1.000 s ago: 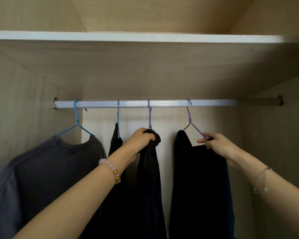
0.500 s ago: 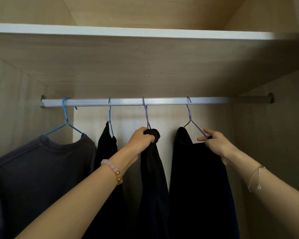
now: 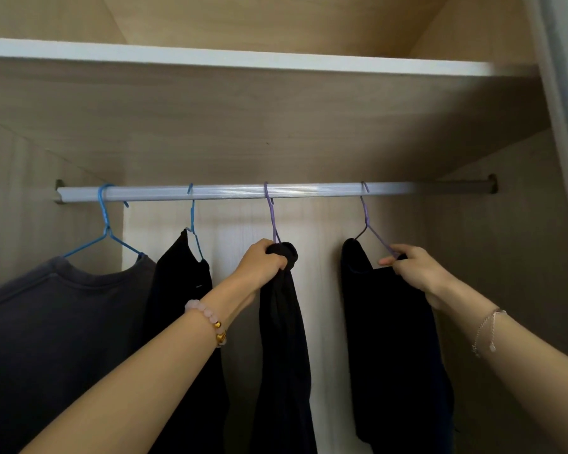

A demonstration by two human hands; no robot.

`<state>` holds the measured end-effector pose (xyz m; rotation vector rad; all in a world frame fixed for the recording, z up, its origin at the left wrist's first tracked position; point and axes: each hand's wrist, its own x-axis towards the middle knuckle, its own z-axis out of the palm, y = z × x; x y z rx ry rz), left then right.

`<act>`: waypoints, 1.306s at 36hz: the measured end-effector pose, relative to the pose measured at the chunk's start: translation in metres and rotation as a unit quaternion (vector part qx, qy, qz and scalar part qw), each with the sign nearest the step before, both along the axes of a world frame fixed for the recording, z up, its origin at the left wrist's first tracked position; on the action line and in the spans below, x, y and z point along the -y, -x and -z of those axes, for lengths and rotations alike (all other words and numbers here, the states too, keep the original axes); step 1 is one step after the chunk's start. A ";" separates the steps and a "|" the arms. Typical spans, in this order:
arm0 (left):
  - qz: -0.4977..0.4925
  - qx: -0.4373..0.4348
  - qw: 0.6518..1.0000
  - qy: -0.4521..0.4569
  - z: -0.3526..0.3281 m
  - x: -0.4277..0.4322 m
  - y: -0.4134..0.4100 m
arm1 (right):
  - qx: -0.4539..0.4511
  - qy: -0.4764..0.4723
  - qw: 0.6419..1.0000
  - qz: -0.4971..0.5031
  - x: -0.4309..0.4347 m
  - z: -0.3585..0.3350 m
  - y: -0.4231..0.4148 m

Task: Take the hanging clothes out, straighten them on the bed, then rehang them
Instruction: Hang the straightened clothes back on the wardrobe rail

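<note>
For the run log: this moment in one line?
left hand: grips third garment | right hand: pinches fourth hanger | both hooked on rod

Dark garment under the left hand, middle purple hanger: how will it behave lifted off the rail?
Probably floppy: the dark garment hangs in a narrow, bunched fall below the grip of the left hand. Likely light, since a thin purple hanger carries it on the rail. It may slide off the wire unless cloth and hanger are held together.

Dim interior. Bright strip on back panel (image 3: 236, 221) at centre; rail (image 3: 309, 190) bright, shadowed toward 3 o'clock. Black clothes (image 3: 391, 322) featureless. Blur, bending at 2 o'clock.
</note>
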<state>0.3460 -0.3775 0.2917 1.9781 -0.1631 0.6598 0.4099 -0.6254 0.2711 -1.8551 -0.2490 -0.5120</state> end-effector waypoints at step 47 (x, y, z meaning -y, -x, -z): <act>-0.133 0.014 0.985 -0.113 0.008 -0.119 0.077 | 0.139 0.099 0.973 -0.157 -0.154 -0.005 0.076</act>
